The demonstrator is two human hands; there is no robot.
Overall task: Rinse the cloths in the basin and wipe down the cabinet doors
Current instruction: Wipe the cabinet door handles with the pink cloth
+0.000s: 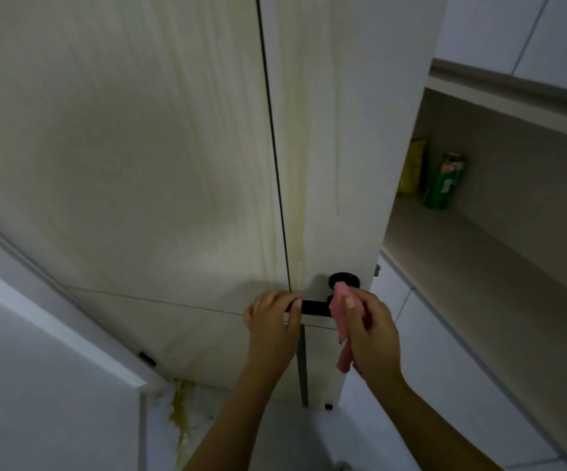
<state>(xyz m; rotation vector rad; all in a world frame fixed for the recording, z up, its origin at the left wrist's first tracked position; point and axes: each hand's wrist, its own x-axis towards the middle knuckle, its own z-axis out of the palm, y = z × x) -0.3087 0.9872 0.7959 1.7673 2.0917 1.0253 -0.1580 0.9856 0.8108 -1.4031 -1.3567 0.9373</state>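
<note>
Fingers of the left hand (273, 316) curl round the black door handle (312, 306) while the right hand (368, 329) pinches the pink cloth (338, 309) against its base — wiping is underway, and next, I judge, come the yellowish streaks (298, 185) above.

Cabinet doors (139, 147): pale wood-grain laminate, matt and smooth, streaked with yellowish residue beside the centre seam. Handle (312, 305) on the right-hand door: black, matt, with a round black rose just above it. Cloth (340, 309), pressed against that handle: pink, soft, fuzzy fabric. Can (443, 181), in the open shelf right of the doors: glossy green metal. Shelf (462, 266): matt beige board.
</note>
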